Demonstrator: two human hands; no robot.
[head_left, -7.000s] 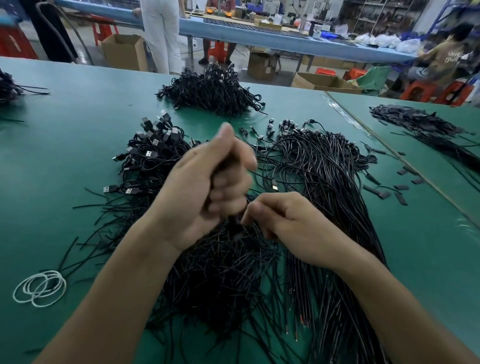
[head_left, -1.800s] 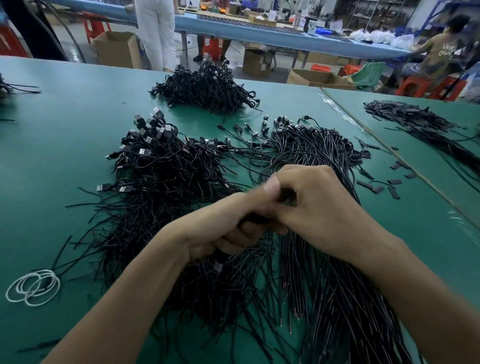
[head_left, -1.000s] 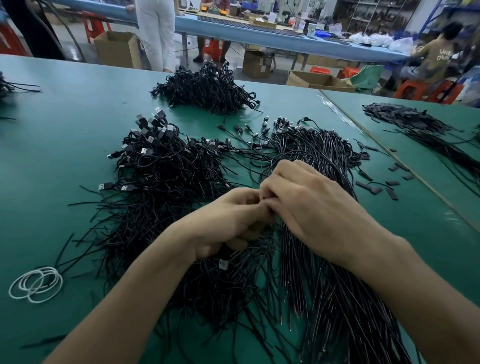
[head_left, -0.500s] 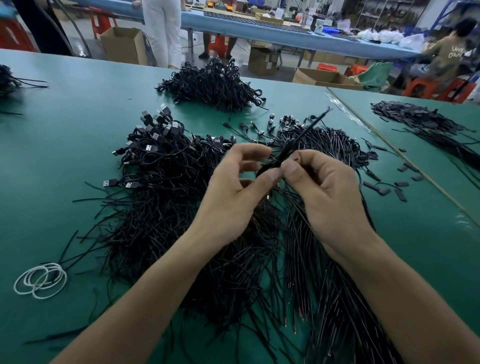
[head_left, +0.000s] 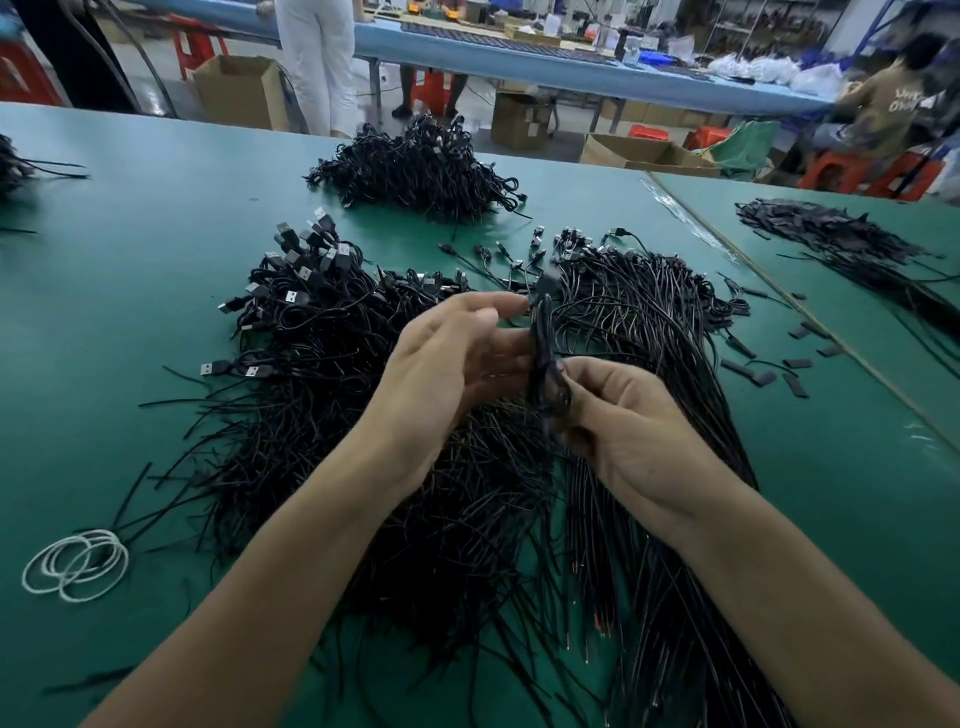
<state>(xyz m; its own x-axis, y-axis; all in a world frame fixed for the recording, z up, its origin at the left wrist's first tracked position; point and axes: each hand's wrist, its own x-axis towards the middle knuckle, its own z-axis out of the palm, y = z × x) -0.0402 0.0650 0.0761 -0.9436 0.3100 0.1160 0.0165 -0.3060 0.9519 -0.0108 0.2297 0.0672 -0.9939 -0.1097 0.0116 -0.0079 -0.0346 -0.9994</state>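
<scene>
**Workshop, head view.** A long blue bench (head_left: 571, 73) crossed the back of the room. Cardboard boxes (head_left: 244, 91) and red stools (head_left: 831, 169) stood on the floor before it, and a person (head_left: 317, 62) stood at its near side. The green table (head_left: 130, 234) filled the foreground, and a second table (head_left: 857, 338) abutted it on the right. A broad heap (head_left: 415, 467) of black leads lay under both forearms, with a far heap (head_left: 421, 166) behind it. Above the broad heap, the right hand (head_left: 628, 426) pinched the lower part of a folded cable (head_left: 543, 343), which was upright and blurred. The left hand (head_left: 452, 374) was spread, its fingers nearly straight, with the tips just beside the cable's top. White loops (head_left: 75, 564) lay near the left edge.
</scene>
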